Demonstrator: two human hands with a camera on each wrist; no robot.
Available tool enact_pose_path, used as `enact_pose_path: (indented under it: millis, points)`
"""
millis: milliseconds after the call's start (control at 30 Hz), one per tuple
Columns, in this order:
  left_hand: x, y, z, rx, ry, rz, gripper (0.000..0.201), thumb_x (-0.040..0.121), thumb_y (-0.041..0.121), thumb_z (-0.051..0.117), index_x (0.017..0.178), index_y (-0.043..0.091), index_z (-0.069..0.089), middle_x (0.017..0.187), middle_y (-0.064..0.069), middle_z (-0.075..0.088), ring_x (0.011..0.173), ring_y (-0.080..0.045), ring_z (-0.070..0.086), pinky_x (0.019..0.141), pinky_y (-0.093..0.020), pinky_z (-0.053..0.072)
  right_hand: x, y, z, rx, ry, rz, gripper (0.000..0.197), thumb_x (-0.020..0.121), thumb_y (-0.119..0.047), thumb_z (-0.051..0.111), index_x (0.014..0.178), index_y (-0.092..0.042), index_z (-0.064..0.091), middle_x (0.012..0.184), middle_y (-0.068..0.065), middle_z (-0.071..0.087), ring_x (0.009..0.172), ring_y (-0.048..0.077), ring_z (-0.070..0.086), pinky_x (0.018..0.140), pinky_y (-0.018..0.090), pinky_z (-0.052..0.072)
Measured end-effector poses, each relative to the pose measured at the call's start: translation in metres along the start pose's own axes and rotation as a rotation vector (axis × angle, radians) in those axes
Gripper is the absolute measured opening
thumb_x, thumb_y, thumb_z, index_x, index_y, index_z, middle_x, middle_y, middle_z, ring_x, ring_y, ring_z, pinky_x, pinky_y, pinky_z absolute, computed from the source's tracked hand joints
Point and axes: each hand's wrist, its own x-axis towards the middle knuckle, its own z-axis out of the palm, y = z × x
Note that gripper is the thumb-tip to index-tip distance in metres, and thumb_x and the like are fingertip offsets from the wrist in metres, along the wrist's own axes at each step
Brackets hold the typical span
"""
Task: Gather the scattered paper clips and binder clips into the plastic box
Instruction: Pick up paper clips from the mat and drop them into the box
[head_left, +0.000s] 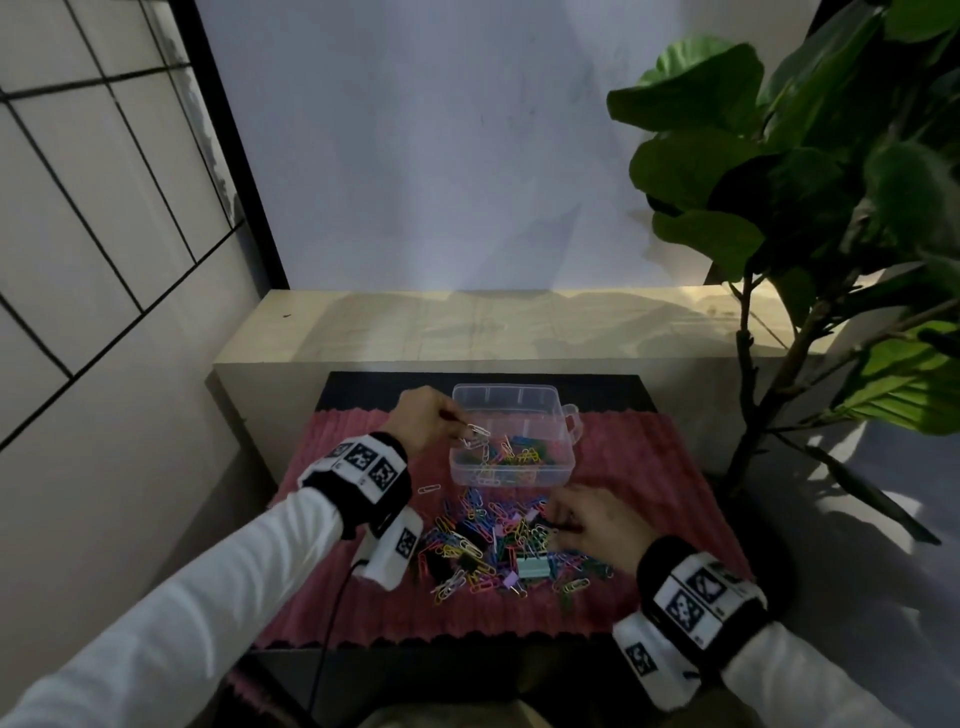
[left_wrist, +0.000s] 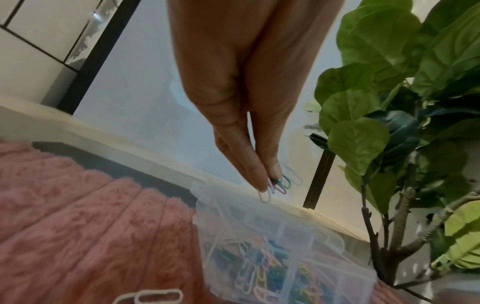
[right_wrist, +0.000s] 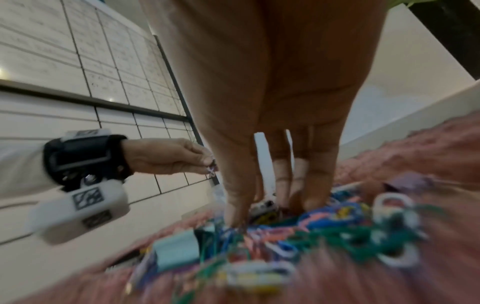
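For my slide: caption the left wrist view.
Left hand pinches paper clips above the plastic box on a pink rug.

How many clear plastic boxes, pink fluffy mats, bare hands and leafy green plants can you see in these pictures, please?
Clear plastic box: 1
Pink fluffy mat: 1
Bare hands: 2, the left hand pinching coloured paper clips and the right hand on the loose pile
Leafy green plant: 1
Total: 5

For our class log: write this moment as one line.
left hand: pinches paper clips over plastic box | right hand: fingers in clip pile
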Motion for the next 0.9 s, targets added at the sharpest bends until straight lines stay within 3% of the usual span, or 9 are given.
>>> enact_pose_path:
  millis: [67,167,333,433,533,633,733,833,900]
  points:
    - [0.006,-0.003,0.002,-0.015,0.004,-0.041,0.014,0.075,0.005,0.070,0.089,0.000,0.071,0.091,-0.018,0.073,0.054,0.002,0.061,0.070,-0.016,0.056,-0.003,0.001,0.006,-0.034,-0.011,-0.018,0.038,0.077,-0.025,0.070,0.109,-0.016,0.050,0.111,-0.001,0.054,0.098,0.015,0.052,0.084,0.031,0.045]
    - [0.014,-0.004,0.004,-0.016,0.002,-0.054,0.014,0.077,0.004,0.068,0.090,-0.001,0.070,0.094,-0.020,0.072,0.047,0.006,0.059,0.060,-0.007,0.053,-0.004,0.001,0.012,-0.059,0.008,-0.029,0.043,0.075,-0.021,0.071,0.110,-0.015,0.047,0.114,0.000,0.053,0.102,0.018,0.050,0.086,0.032,0.045]
    - [0.011,0.006,0.004,0.088,-0.195,-0.024,0.029,0.083,-0.002,0.058,0.110,0.005,0.064,0.109,-0.012,0.068,0.080,-0.005,0.062,0.067,-0.005,0.049,-0.001,0.001,0.013,0.059,0.085,-0.044,0.024,0.075,-0.007,0.070,0.092,-0.011,0.054,0.086,-0.003,0.053,0.080,0.015,0.052,0.073,0.028,0.044]
    - [0.003,0.006,0.001,0.119,-0.122,0.019,0.039,0.086,-0.010,0.045,0.117,0.009,0.060,0.115,-0.009,0.066,0.098,-0.012,0.062,0.079,-0.014,0.049,0.000,0.004,0.010,0.150,0.105,-0.021,0.017,0.075,0.001,0.068,0.078,-0.010,0.055,0.074,0.000,0.055,0.073,0.018,0.060,0.068,0.030,0.049]
    - [-0.012,-0.002,-0.012,0.056,-0.047,0.071,0.042,0.083,-0.012,0.045,0.118,0.008,0.059,0.114,-0.009,0.066,0.097,-0.015,0.063,0.068,-0.006,0.049,-0.002,0.009,0.004,0.211,0.105,0.003,0.013,0.073,0.003,0.069,0.073,-0.007,0.062,0.067,0.001,0.060,0.061,0.008,0.059,0.063,0.026,0.053]
    - [-0.034,-0.012,-0.027,0.114,-0.039,0.113,0.032,0.086,-0.003,0.051,0.111,0.012,0.064,0.107,0.001,0.067,0.089,-0.006,0.062,0.072,-0.007,0.049,-0.002,0.016,-0.009,0.347,0.097,0.069,0.019,0.075,-0.001,0.071,0.064,-0.014,0.061,0.061,0.001,0.065,0.049,0.001,0.060,0.053,0.017,0.051]
    - [-0.061,-0.031,-0.034,0.245,-0.127,0.097,0.027,0.087,0.002,0.053,0.109,0.013,0.065,0.103,0.008,0.062,0.088,-0.001,0.057,0.076,-0.006,0.043,0.004,0.022,-0.026,0.505,0.151,0.103,0.016,0.073,-0.004,0.073,0.065,-0.014,0.063,0.063,0.003,0.069,0.055,0.011,0.065,0.058,0.027,0.054]
    - [-0.081,-0.056,-0.031,0.292,-0.235,0.035,0.028,0.085,0.014,0.061,0.111,0.023,0.063,0.110,0.008,0.066,0.082,0.016,0.056,0.073,0.004,0.035,0.014,0.018,-0.047,0.570,0.191,0.073,0.015,0.072,0.000,0.072,0.066,-0.010,0.062,0.062,-0.002,0.067,0.055,0.006,0.065,0.064,0.021,0.053]
    - [-0.091,-0.064,-0.025,0.315,-0.256,0.014,0.030,0.084,0.018,0.062,0.112,0.026,0.062,0.113,0.009,0.065,0.085,0.017,0.055,0.075,0.003,0.035,0.024,0.011,-0.059,0.620,0.205,0.028,0.016,0.072,0.002,0.070,0.066,-0.010,0.061,0.067,0.003,0.067,0.057,0.006,0.066,0.066,0.021,0.055]
